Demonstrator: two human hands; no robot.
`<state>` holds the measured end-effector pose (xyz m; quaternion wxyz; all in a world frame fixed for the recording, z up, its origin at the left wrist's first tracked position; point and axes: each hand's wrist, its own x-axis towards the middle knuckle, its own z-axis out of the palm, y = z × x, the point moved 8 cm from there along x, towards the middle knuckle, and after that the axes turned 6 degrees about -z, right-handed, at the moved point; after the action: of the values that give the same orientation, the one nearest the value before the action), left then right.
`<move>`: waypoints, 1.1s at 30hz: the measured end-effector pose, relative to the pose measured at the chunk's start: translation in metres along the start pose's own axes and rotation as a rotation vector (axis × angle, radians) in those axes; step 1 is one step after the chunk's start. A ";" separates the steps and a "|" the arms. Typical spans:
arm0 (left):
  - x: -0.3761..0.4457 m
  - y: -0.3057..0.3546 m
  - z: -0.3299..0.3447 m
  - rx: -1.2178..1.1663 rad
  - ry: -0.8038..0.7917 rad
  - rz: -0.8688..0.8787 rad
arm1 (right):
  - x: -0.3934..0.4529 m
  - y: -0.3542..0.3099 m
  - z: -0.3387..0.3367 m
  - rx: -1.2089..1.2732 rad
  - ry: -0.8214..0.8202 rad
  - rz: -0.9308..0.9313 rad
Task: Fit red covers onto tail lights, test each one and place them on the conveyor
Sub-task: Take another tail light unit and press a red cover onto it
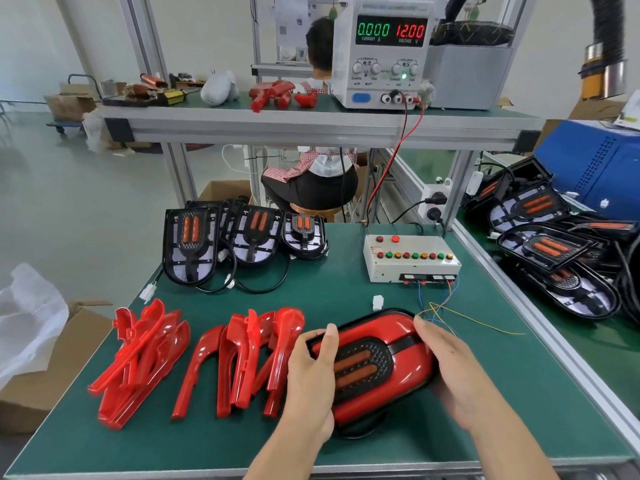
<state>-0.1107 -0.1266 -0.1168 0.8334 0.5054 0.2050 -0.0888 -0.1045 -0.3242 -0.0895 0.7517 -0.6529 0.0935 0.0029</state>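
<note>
A tail light with a red cover on it (pixel 375 362) lies on the green mat near the front of the table. My left hand (pixel 311 379) grips its left edge, thumb laid over the top. My right hand (pixel 446 365) holds its right side, fingers curled round the rim. Loose red covers (pixel 249 355) lean in a row just left of my left hand, with another heap of red covers (pixel 142 358) further left. Three uncovered black tail lights (pixel 242 237) stand at the back of the mat. The white test box (pixel 410 258) with coloured buttons sits back right.
A power supply (pixel 384 50) reading 12.00 V stands on the upper shelf, its red lead running down to the table. Thin wires (pixel 450 313) trail from the test box. The conveyor (pixel 561 258) at right carries several uncovered tail lights. A person sits beyond the bench.
</note>
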 end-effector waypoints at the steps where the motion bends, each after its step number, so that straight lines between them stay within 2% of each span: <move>1: -0.001 -0.002 0.003 -0.020 -0.025 0.000 | 0.001 0.002 -0.001 0.021 0.027 0.024; 6: -0.009 -0.008 0.009 -0.096 -0.088 -0.003 | 0.006 0.000 -0.008 0.028 0.087 0.070; 9: -0.010 -0.009 0.008 -0.109 -0.061 -0.001 | 0.007 0.002 -0.006 0.042 0.093 0.079; 18: -0.011 -0.013 -0.001 -0.011 -0.028 -0.018 | 0.007 0.012 -0.007 0.097 0.099 0.183; 20: -0.009 -0.006 -0.001 0.093 -0.053 0.021 | 0.009 0.008 -0.010 0.078 0.074 0.200; 22: -0.007 0.009 0.003 0.294 -0.101 0.104 | 0.011 0.002 -0.012 0.051 0.012 0.187; 26: -0.001 0.045 0.025 0.925 -0.147 0.372 | 0.015 -0.007 -0.005 -0.022 -0.109 0.136; 28: 0.005 0.048 0.045 1.151 -0.243 0.384 | 0.017 -0.009 0.002 -0.050 -0.145 0.125; 31: 0.011 0.034 0.064 1.146 -0.487 0.179 | 0.020 -0.011 0.015 -0.065 -0.203 0.124; 33: 0.012 0.031 0.069 1.101 -0.554 0.184 | 0.022 -0.011 0.020 -0.045 -0.227 0.141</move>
<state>-0.0720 -0.1719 -0.0694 0.4769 0.8349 -0.1391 -0.2370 -0.0791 -0.3092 -0.0792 0.7406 -0.6567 0.0535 0.1315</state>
